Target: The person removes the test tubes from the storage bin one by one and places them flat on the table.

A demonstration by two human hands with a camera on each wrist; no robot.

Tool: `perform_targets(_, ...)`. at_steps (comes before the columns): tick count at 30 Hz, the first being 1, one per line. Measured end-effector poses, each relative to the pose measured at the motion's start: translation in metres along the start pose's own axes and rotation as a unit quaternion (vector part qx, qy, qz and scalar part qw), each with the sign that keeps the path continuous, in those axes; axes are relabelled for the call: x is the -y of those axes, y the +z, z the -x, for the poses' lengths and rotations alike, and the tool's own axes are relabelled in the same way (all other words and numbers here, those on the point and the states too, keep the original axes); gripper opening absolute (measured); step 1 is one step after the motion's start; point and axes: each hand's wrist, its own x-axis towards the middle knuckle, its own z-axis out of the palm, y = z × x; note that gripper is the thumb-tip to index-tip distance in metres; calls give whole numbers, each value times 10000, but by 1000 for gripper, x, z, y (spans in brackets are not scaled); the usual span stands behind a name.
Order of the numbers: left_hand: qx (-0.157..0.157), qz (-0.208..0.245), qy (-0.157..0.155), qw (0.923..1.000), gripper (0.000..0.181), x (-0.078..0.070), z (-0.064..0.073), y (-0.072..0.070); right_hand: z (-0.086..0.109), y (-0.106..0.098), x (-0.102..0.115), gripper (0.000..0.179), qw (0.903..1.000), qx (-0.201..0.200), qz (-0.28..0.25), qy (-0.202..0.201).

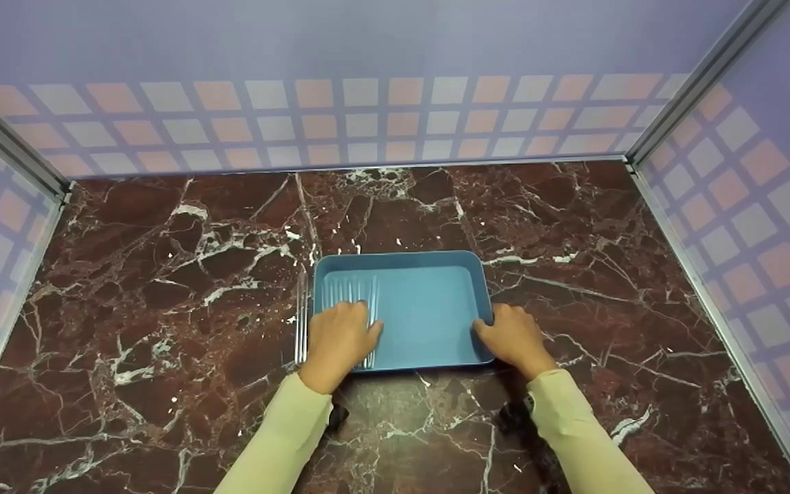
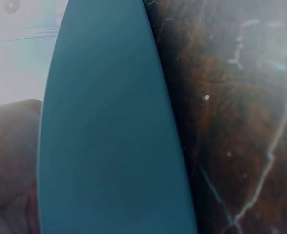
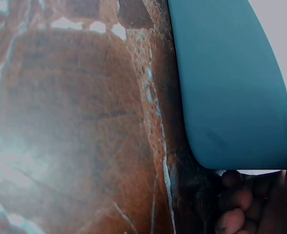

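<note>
A blue rectangular tray point(image 1: 429, 315) lies on the marble surface in the head view. Several clear thin rods point(image 1: 352, 285) lie lengthwise in its left part. More clear rods point(image 1: 301, 326) lie just outside its left wall. My left hand point(image 1: 341, 337) is over the rods in the tray, back upward, thumb apart at the right; its fingertips are hidden beneath, so I cannot tell whether it holds a rod. My right hand point(image 1: 515, 336) grips the tray's right wall, thumb inside the rim. In the right wrist view its curled fingers point(image 3: 236, 202) show outside the tray's corner.
Dark red marble with white veins point(image 1: 182, 329) forms the work surface. Purple panels with pink and white squares point(image 1: 361, 110) enclose it at the back and both sides, joined by metal posts point(image 1: 703, 75) at the corners.
</note>
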Motion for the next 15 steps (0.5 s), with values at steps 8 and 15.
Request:
perform_targets(8,-177,-111,143,9997,45,-1,-2,3,0,0,-1,35,10000,8,14,31)
perform_targets(15,-42,-175,57,9998,46,-2,-5,5,0,0,0,36,10000,-33,24,19)
